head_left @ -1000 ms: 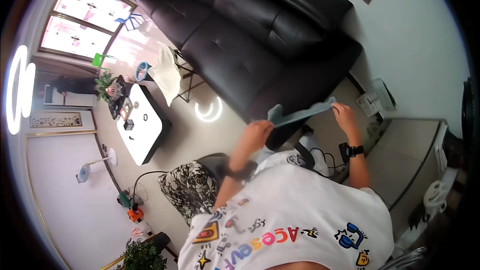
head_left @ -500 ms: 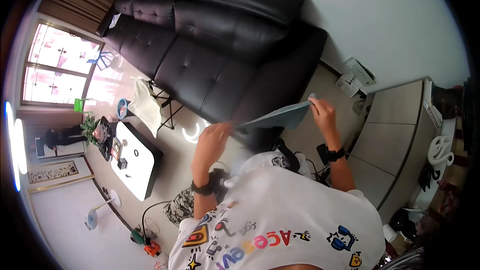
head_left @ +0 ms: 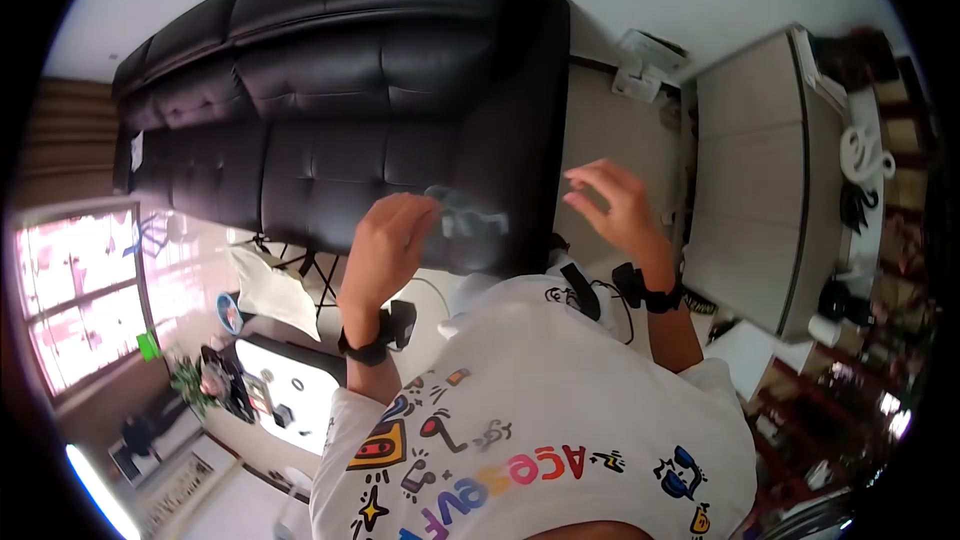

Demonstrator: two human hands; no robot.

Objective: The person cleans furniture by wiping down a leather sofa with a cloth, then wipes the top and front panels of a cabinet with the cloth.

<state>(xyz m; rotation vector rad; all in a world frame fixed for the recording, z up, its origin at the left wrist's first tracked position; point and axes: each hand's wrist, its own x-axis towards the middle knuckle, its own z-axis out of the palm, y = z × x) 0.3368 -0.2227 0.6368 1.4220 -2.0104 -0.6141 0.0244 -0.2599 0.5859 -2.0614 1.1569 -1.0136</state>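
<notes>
My left hand (head_left: 385, 250) is raised at the centre-left, its fingers pinched at the edge of a thin grey-blue piece (head_left: 470, 222). Motion blurs this piece, which hangs to the right of the fingertips against the black sofa. My right hand (head_left: 618, 208) is a little farther right, thumb and fingers apart, with nothing between them. A gap separates it from the grey-blue piece. Both wrists wear black bands with a small device.
The black sofa (head_left: 330, 155) spans the upper left and centre. A grey cabinet (head_left: 748, 180) stands at the right, with a white box (head_left: 637, 83) by the wall. Lower left are a cream folding stool (head_left: 270, 290), a white-topped table (head_left: 312, 380) and a plant (head_left: 190, 380).
My right hand has let go of the grey-blue piece, which was stretched between both hands. The piece now hangs beside my left hand. The view has turned, bringing more of the cabinet side into sight.
</notes>
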